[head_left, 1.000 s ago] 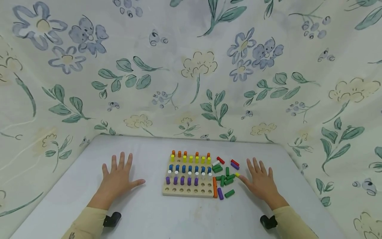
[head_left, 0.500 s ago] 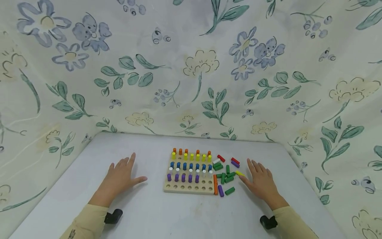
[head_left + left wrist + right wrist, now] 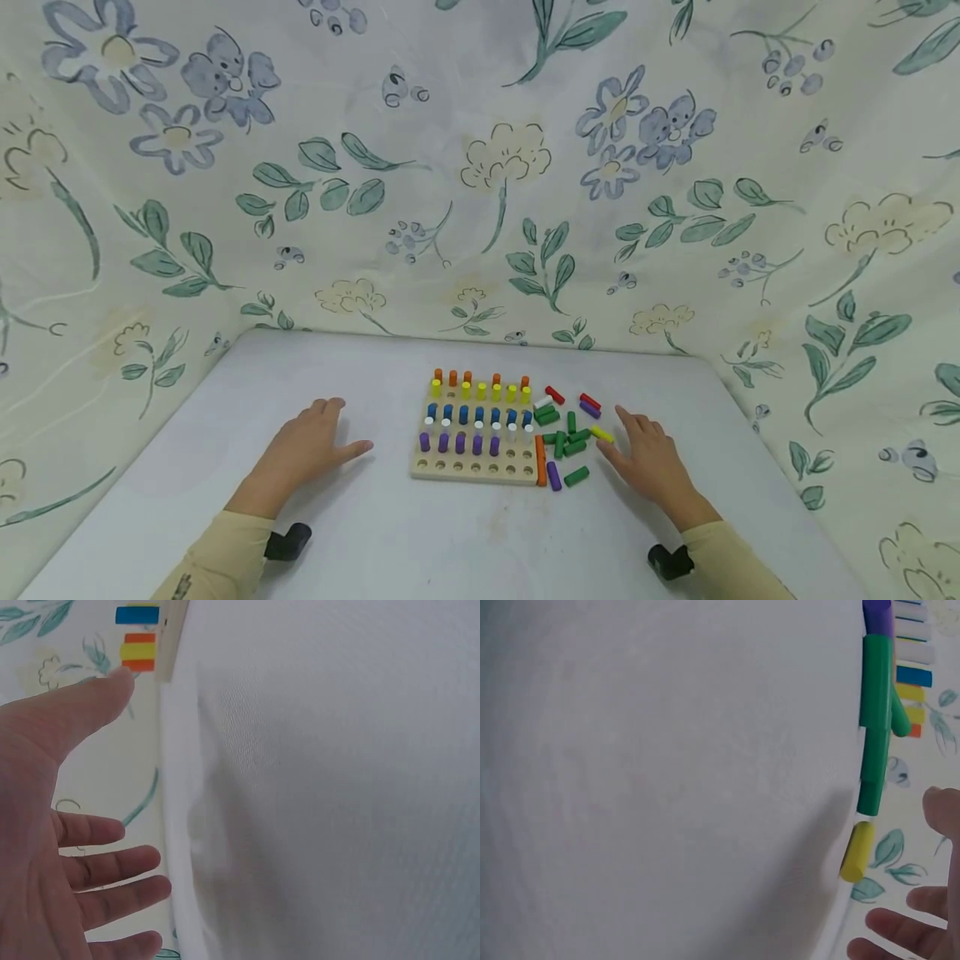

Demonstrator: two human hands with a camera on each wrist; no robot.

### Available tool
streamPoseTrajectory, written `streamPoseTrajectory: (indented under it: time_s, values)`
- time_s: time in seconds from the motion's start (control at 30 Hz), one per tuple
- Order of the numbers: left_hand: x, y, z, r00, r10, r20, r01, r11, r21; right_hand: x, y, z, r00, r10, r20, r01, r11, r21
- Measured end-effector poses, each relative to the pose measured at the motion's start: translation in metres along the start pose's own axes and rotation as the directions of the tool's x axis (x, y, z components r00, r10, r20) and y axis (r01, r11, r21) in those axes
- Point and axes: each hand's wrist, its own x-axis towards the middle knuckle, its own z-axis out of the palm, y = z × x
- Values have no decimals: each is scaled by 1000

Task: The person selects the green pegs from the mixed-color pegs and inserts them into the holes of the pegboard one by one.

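A wooden pegboard (image 3: pixel 480 476) lies mid-table with rows of orange, yellow, blue, white and purple pegs standing in it; bare holes show along its front row. Left of the board, my left hand (image 3: pixel 300 446) hovers with thumb out and fingers loosely bent, holding nothing. My right hand (image 3: pixel 651 460) is at the right, its fingers relaxed and nothing in its grasp. Nearest to its thumb lies a loose yellow peg (image 3: pixel 602 433), apart from it. Loose green pegs (image 3: pixel 576 477) lie between board and right hand; in the right wrist view, a green peg (image 3: pixel 876 682) shows close up.
Two red pegs, one of them the near-board red peg (image 3: pixel 554 394), and a purple peg (image 3: pixel 589 410) lie behind the green ones. Orange pegs (image 3: pixel 541 460) touch the board's right edge. A flower-patterned cloth (image 3: pixel 480 208) rises behind the white table (image 3: pixel 450 550).
My left hand's spread fingers have bent and drawn together. My right hand's fingers have also relaxed, and its thumb has come away from the loose yellow peg, which now shows whole.
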Motion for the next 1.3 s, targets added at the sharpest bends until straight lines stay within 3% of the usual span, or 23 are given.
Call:
streamPoseTrajectory:
  time_s: [0.5, 0.93, 1.3]
  values:
    - [-1, 13, -1, 999, -9, 39, 10, 999, -31, -2, -9, 2, 996, 0, 89, -10, 994, 105]
    - [-2, 23, 2, 998, 24, 58, -20, 998, -68, -7, -19, 4, 988, -1, 153, -21, 989, 147]
    - [-2, 33, 6, 995, 29, 93, -21, 996, -88, -11, -26, 7, 986, -63, 154, 36, 984, 173]
